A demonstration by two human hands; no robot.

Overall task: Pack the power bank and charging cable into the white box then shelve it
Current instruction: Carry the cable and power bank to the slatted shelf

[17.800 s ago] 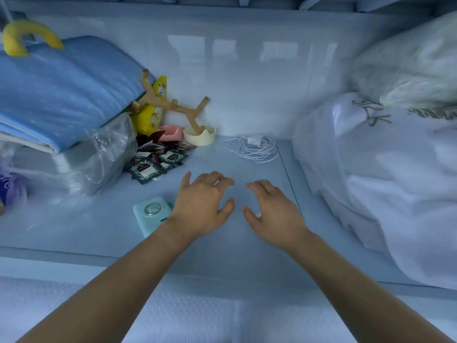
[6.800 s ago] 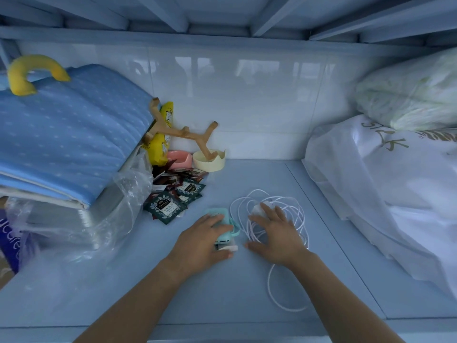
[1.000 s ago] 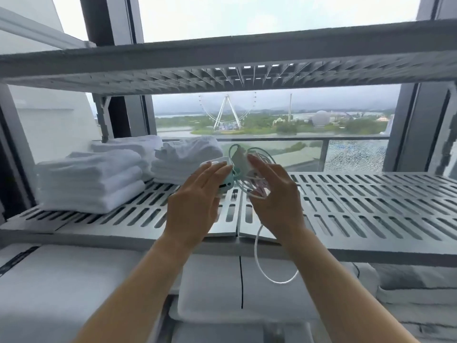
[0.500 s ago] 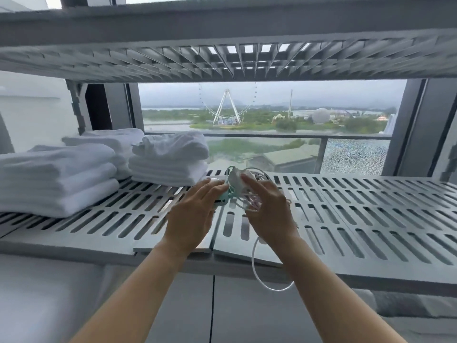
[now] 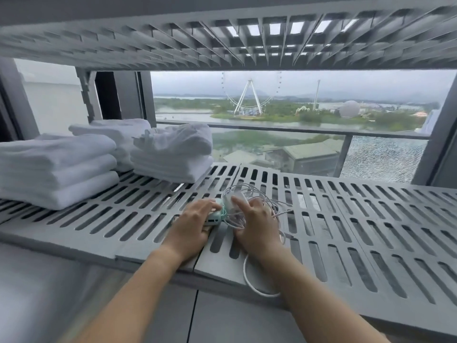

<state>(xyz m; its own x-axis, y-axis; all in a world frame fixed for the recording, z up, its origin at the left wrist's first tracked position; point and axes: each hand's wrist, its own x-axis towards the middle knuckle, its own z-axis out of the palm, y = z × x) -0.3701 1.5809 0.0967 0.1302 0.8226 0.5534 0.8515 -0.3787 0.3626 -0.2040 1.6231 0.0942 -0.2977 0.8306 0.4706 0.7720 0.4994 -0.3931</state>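
With both hands down on the slatted grey shelf (image 5: 346, 219), left hand (image 5: 195, 224) in a closed grip on the mint power bank (image 5: 214, 217), pressed to the slats. Right hand (image 5: 254, 219) just beside it, grip closed over the tangled white charging cable (image 5: 249, 194), one loop drooping off the front edge. Folded white towels (image 5: 57, 167) stacked well to the left, clear of both hands. Upper shelf (image 5: 222, 38) close overhead, window behind.

No lettering, label, brand mark or number can be read anywhere in this view: none on the mint-green power bank (image 5: 214, 217), none on the white charging cable (image 5: 249, 194) just beside it, and none on the folded white towels (image 5: 59, 167) stacked to its left.
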